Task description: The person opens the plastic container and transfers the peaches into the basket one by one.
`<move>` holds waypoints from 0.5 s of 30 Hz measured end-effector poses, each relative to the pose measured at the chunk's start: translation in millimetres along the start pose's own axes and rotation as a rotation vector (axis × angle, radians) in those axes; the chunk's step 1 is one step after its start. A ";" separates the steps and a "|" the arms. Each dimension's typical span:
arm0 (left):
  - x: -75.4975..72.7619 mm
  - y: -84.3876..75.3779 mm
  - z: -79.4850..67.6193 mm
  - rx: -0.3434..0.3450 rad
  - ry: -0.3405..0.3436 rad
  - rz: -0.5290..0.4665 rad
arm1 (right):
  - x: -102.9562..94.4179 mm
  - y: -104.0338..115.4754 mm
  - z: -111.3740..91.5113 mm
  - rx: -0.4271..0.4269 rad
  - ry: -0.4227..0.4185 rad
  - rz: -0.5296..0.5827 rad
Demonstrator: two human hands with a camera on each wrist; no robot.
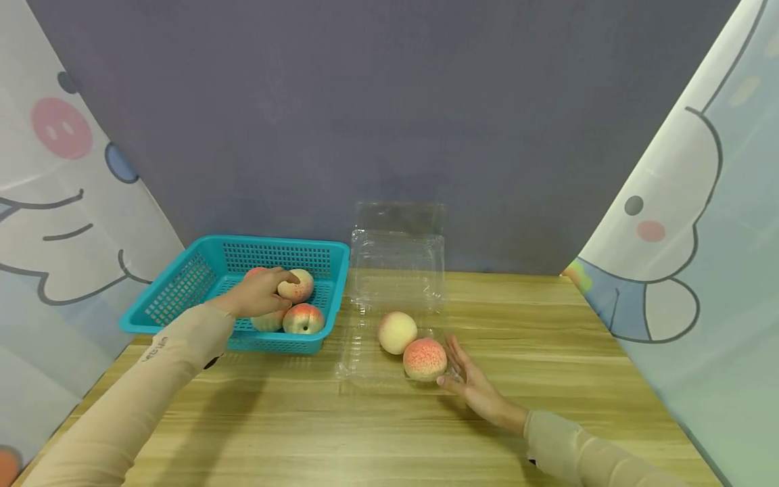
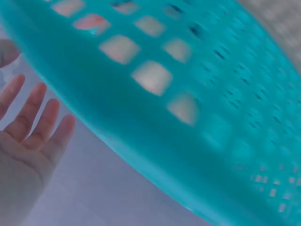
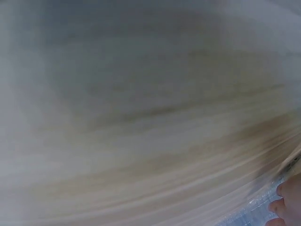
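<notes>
In the head view, my left hand (image 1: 262,292) reaches over the teal basket (image 1: 209,297), its fingertips and thumb around the near side of a pale pink peach (image 1: 299,287). Whether they press on that peach cannot be told. The left wrist view shows the left hand (image 2: 26,141) with fingers spread and extended beside the basket's rim. My right hand (image 1: 477,392) has its fingers extended at the right side of a red-speckled peach (image 1: 425,360). That peach and a cream-yellow peach (image 1: 397,332) sit in an open clear plastic box (image 1: 365,362).
Close to the left hand in the basket lie a red-topped peach (image 1: 303,318) and others partly hidden by the hand. The clear box's raised lid (image 1: 398,253) stands toward the grey back wall (image 1: 389,122). Printed cloth panels (image 1: 730,223) flank the wooden table (image 1: 377,439).
</notes>
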State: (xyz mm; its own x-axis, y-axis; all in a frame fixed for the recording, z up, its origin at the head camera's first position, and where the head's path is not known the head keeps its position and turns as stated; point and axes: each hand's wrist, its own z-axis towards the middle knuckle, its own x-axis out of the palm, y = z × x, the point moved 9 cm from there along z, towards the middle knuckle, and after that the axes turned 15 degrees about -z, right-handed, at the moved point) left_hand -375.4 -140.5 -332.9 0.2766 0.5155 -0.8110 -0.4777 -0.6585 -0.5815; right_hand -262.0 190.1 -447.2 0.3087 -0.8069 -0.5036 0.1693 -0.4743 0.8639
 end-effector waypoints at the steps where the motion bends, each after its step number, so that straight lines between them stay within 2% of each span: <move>1: 0.4 -4.7 0.9 0.001 -0.010 0.010 | -0.1 0.2 0.0 0.001 -0.001 0.003; 7: 9.9 -35.6 5.9 0.046 -0.040 0.053 | 0.7 1.2 -0.2 -0.001 0.007 0.009; 10: 17.9 -52.4 7.0 0.076 -0.030 0.078 | 1.1 1.6 -0.2 -0.005 0.012 0.004; 15: 30.4 -75.5 9.3 0.079 0.014 0.100 | 1.2 1.4 -0.3 -0.002 0.007 0.000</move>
State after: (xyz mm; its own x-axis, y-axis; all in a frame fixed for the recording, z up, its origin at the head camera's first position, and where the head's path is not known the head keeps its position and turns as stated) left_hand -338.7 -70.0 -313.1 0.2360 0.4415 -0.8657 -0.5674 -0.6606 -0.4916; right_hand -261.1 188.5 -446.6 0.3156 -0.8044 -0.5033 0.1712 -0.4734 0.8640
